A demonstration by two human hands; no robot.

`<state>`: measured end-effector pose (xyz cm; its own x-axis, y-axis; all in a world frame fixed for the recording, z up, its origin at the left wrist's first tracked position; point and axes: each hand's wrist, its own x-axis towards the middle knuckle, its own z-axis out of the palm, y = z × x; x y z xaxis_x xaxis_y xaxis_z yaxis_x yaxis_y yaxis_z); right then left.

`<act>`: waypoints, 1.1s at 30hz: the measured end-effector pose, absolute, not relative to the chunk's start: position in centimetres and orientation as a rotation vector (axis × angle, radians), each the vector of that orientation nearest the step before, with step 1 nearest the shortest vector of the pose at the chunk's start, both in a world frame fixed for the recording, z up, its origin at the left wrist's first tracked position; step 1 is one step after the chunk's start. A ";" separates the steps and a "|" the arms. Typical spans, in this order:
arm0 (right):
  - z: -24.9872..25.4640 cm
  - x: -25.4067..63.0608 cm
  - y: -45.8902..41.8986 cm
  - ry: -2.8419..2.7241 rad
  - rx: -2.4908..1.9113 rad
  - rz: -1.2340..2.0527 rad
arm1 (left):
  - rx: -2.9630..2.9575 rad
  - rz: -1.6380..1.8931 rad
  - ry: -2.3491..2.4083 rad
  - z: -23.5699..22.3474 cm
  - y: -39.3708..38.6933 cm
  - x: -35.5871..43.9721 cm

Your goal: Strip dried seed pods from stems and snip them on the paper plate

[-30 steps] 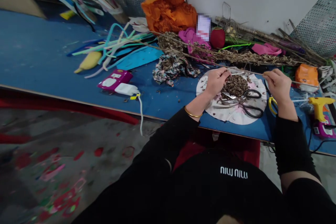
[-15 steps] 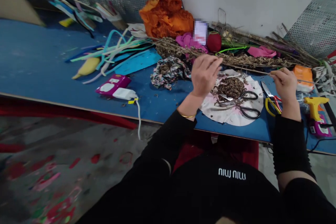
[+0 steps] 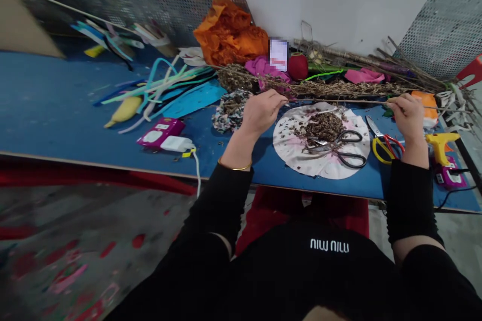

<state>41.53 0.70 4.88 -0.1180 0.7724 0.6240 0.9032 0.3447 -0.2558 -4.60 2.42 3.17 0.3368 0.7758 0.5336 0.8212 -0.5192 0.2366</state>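
A thin dried plant stem (image 3: 339,101) stretches level between my two hands, above the far edge of a round white cloth (image 3: 286,143). Its left part is pinched in the closed fingers of my left hand (image 3: 263,109). Farther along, my right hand (image 3: 408,115) is closed around the same stem, whose end runs on to the right past the knuckles. On the cloth lies a heap of dry brown plant bits (image 3: 324,125). Black-handled scissors (image 3: 341,148) rest against that heap, blades to the left. Scissors with red and yellow handles (image 3: 384,148) lie right of the cloth.
Dried branches (image 3: 324,89) line the back of the blue table (image 3: 211,160). A yellow hot glue gun (image 3: 442,145) stands at the right. To the left are a patterned cloth bundle (image 3: 228,118), a purple packet (image 3: 161,133) with a white cable, and coloured strips (image 3: 158,80).
My left hand has moved left and slightly down, off the cloth's upper left side. Its fingers, spread apart before, are now closed on the stem. My right hand keeps its hold.
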 end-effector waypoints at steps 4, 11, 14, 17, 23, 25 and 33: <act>5.1 41.3 0.4 -1.871 -1.464 -0.310 | -2.473 -1.005 -1.532 3.3 2.5 -3.4; 7.0 37.2 -5.7 -1.742 -1.529 -0.619 | -2.241 -1.226 -1.717 3.9 3.2 -2.2; 6.8 34.4 -9.7 -1.709 -1.533 -0.742 | -2.148 -1.321 -1.807 4.5 3.3 -2.0; 6.0 32.2 -12.8 -1.746 -1.521 -0.810 | -2.081 -1.428 -1.897 5.5 3.3 -1.9; 5.0 32.8 -14.9 -1.774 -1.514 -0.878 | -2.261 -1.717 -2.002 7.9 2.4 -2.0; 5.5 34.3 -15.0 -1.745 -1.525 -0.850 | -2.439 -1.866 -1.995 8.3 2.1 -2.3; 8.5 37.5 -16.2 -1.817 -1.544 -0.717 | -2.785 -1.599 -1.893 9.2 1.1 -3.4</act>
